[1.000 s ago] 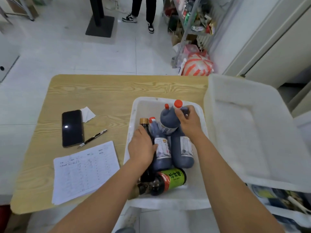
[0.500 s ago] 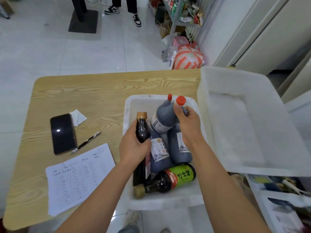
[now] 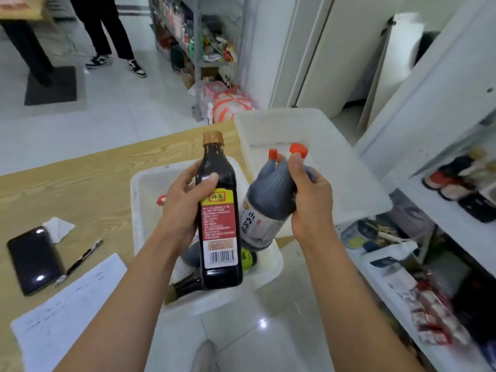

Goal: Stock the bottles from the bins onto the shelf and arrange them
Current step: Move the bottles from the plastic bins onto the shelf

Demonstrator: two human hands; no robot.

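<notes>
Found a tall dark bottle (image 3: 218, 210), gold cap, red-and-yellow label, gripped upright in the left hand (image 3: 179, 210) above a white bin (image 3: 139, 210). At its 3 o'clock, saw two squat dark bottles (image 3: 268, 194) with orange caps, tilted toward 1 o'clock, pinched together near the necks in the right hand (image 3: 308, 200). Noted a green-labelled bottle (image 3: 188, 284) lying in that bin, neck toward 8 o'clock. Saw a second white bin (image 3: 335, 162) at 1 o'clock and a white shelf (image 3: 456, 226) at 3 o'clock.

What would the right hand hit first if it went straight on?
Probably the large white bin just beyond the right hand and its red-capped bottles, though depth is unclear.
</notes>
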